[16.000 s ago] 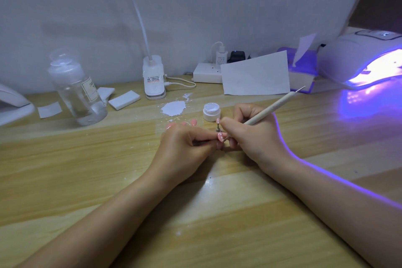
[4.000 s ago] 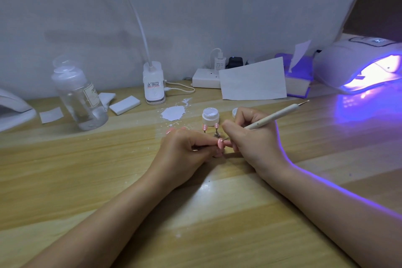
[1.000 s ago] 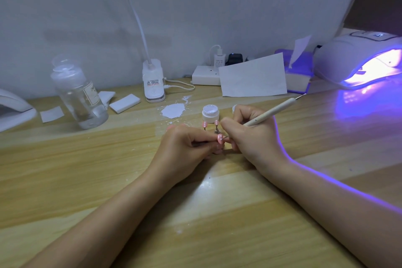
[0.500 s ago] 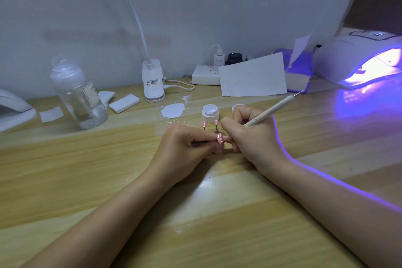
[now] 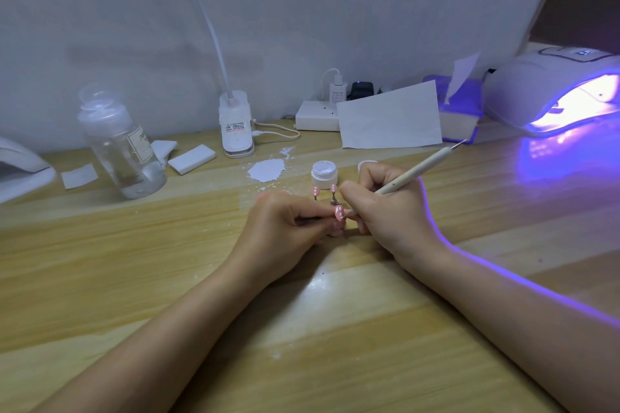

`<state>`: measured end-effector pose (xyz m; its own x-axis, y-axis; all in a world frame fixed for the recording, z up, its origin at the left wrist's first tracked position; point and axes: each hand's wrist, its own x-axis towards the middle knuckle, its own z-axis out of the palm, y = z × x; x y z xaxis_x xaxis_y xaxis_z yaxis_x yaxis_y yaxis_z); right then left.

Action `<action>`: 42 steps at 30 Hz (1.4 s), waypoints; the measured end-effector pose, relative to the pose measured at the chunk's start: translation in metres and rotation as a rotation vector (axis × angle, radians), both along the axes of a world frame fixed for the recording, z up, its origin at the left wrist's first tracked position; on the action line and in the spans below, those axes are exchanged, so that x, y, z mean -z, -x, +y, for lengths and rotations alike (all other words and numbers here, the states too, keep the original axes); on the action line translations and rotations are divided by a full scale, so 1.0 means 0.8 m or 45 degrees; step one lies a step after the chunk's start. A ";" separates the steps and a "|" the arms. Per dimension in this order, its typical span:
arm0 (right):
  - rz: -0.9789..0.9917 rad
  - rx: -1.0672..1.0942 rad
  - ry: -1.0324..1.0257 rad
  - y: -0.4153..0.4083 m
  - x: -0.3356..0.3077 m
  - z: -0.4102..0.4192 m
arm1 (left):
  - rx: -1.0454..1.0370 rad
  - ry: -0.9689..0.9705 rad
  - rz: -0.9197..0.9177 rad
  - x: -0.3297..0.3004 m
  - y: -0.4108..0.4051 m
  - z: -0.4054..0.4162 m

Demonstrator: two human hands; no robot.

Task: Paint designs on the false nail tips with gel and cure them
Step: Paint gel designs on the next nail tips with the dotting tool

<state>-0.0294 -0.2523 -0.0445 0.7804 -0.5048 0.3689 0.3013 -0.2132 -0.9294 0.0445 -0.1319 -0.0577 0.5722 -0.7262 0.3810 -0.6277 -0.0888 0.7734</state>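
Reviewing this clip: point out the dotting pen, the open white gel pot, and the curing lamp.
dotting pen [image 5: 417,172], head view, middle of the pale shaft above the right hand.
gel pot [image 5: 322,175], head view, its white side wall below the rim.
curing lamp [image 5: 536,84], head view, white top shell above the glowing opening.

There is only one view, from a wide-angle camera worn on the person's head. It looks forward and down onto the light wooden table [image 5: 100,265], quite near to it. The grey wall [image 5: 302,10] closes the top of the view, and the straight lines bend near the edges.
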 end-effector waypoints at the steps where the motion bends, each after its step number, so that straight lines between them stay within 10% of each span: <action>1: 0.000 -0.005 -0.002 0.000 0.000 0.000 | 0.001 0.004 0.001 0.000 0.000 0.000; 42: 0.002 -0.011 -0.009 0.001 -0.002 0.002 | 0.025 0.034 0.020 -0.001 0.002 -0.001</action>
<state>-0.0300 -0.2509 -0.0428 0.7855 -0.5005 0.3639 0.3015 -0.2041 -0.9314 0.0432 -0.1329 -0.0568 0.5642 -0.7268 0.3916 -0.6167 -0.0556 0.7852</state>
